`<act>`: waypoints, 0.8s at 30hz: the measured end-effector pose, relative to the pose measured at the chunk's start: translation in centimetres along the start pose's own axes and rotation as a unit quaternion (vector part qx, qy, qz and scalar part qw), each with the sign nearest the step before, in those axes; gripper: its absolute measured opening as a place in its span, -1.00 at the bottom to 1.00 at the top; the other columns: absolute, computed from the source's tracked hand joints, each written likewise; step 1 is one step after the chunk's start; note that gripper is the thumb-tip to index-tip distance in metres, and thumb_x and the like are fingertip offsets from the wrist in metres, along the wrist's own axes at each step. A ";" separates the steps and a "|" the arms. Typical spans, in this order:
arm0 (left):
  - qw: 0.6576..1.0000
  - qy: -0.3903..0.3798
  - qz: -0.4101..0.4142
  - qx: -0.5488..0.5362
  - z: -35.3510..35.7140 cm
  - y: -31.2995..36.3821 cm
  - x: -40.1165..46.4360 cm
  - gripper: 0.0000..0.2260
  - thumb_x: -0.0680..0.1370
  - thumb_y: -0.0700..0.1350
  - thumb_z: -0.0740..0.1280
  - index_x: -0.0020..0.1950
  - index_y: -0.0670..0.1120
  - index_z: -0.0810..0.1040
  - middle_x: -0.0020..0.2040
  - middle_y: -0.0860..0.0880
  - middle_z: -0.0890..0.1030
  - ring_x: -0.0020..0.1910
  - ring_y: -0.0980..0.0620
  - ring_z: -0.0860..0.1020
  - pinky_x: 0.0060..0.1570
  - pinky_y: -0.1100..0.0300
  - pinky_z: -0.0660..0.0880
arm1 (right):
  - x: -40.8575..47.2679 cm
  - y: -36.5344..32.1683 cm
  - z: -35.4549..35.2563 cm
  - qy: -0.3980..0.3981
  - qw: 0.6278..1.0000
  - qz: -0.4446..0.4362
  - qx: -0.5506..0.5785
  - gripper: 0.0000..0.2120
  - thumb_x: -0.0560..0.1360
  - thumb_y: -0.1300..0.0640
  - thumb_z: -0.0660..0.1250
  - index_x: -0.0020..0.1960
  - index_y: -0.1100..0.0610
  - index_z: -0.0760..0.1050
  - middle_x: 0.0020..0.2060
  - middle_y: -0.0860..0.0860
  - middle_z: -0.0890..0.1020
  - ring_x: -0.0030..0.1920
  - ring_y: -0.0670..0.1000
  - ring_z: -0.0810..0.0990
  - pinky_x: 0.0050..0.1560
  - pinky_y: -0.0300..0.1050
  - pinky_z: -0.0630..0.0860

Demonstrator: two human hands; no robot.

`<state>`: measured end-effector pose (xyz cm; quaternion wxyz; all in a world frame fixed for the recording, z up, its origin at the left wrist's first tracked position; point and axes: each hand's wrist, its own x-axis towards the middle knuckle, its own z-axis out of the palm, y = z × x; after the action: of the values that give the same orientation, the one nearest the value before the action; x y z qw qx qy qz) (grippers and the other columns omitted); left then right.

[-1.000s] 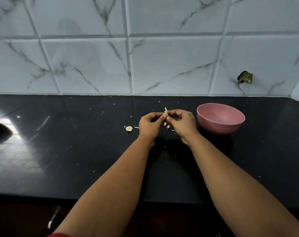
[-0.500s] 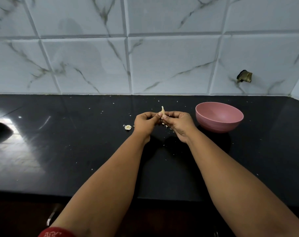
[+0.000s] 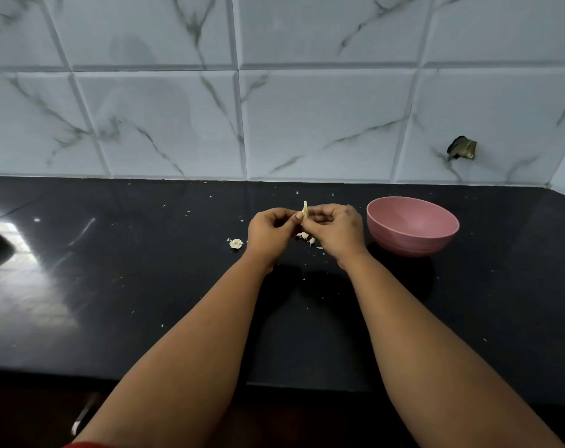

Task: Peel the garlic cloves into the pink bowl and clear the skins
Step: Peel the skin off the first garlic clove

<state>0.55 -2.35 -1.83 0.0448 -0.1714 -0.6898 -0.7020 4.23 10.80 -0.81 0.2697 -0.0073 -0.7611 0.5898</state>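
From the head view, the left hand (image 3: 270, 229) and the right hand (image 3: 336, 229) meet over the middle of the black bench (image 3: 145, 286), both with fingers curled, pinching one garlic clove (image 3: 304, 211) between their fingertips. The clove stands with its long axis near upright, its pale tip poking up above the knuckles; most of its body is hidden inside the two grips, so how much skin remains on it cannot be told. The pink bowl (image 3: 412, 226) sits just to the right of the right hand, near but apart, which makes that hand the closer one for dropping the clove in once it is bare. Its inside looks plain pink where visible; the near inner wall is hidden by the rim. Loose skins (image 3: 305, 237) lie on the bench right under the hands, and a small garlic scrap (image 3: 236, 243) rests just left of the left hand. Finer flecks scatter across the bench, too small to identify.
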 end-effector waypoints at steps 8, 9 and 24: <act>0.999 -0.008 0.009 0.031 0.2 -0.3 -0.1 -0.93 0.52 -0.10 0.46 -0.11 -0.08 0.71 -0.19 -0.08 0.72 -0.11 -0.08 0.70 -0.06 0.13 0.63 | -0.3 0.6 -0.2 -0.012 0.997 0.059 0.041 -0.89 0.34 0.26 0.54 -0.18 0.10 0.69 -0.29 0.05 0.71 -0.22 0.00 0.71 -0.19 -0.16 0.62; 1.000 -0.005 0.005 0.029 0.2 -0.3 -0.2 -0.92 0.53 -0.11 0.45 -0.11 -0.10 0.70 -0.20 -0.10 0.72 -0.11 -0.11 0.70 -0.10 0.15 0.62 | -0.4 0.7 -0.3 -0.025 0.996 0.064 0.054 -0.90 0.35 0.25 0.55 -0.16 0.11 0.69 -0.27 0.07 0.72 -0.18 0.05 0.72 -0.14 -0.12 0.64; 0.975 0.036 0.086 0.202 0.7 0.3 -0.8 -0.90 0.58 -0.13 0.36 -0.10 -0.09 0.65 -0.23 0.01 0.68 -0.19 0.07 0.65 -0.09 0.18 0.58 | -0.7 0.1 0.3 0.005 0.990 0.097 0.099 -0.91 0.35 0.26 0.52 -0.25 0.09 0.67 -0.30 0.03 0.71 -0.28 -0.07 0.68 -0.26 -0.24 0.56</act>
<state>1.47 -1.80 -1.78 0.1630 -0.1922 -0.7978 -0.5477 4.69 10.37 -1.22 0.2143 -0.0567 -0.6933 0.6858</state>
